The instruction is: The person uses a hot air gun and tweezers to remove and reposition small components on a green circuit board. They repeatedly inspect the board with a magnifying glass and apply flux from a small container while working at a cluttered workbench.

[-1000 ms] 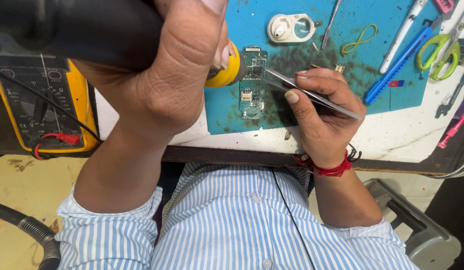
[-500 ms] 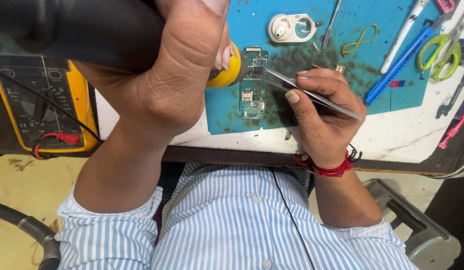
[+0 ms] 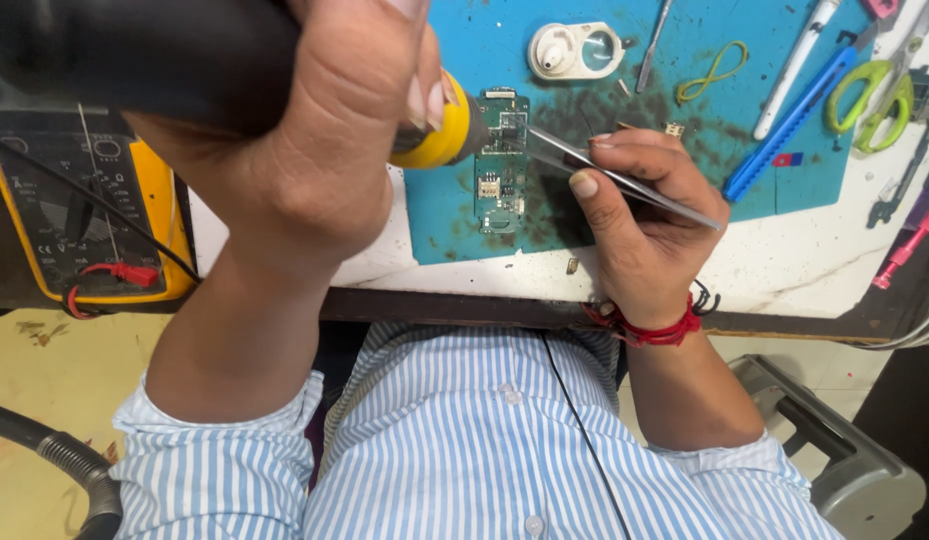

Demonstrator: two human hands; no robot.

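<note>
My left hand point(image 3: 324, 150) is wrapped around a thick black tool handle point(image 3: 124, 60) with a yellow collar point(image 3: 439, 130), its nozzle end held over the top of a green circuit board point(image 3: 499, 165). The board lies on a stained blue work mat point(image 3: 454, 215). My right hand point(image 3: 639, 230) pinches metal tweezers point(image 3: 624, 180), whose tips reach the board's upper right edge. A red thread band circles my right wrist.
A yellow multimeter point(image 3: 94, 215) with red and black leads sits at the left. Behind the board lie a white round holder point(image 3: 576, 50), a blue-handled tool point(image 3: 784, 130), green-handled scissors point(image 3: 869, 95), a white tool and a yellow rubber band. A grey hose point(image 3: 54, 455) curls at lower left.
</note>
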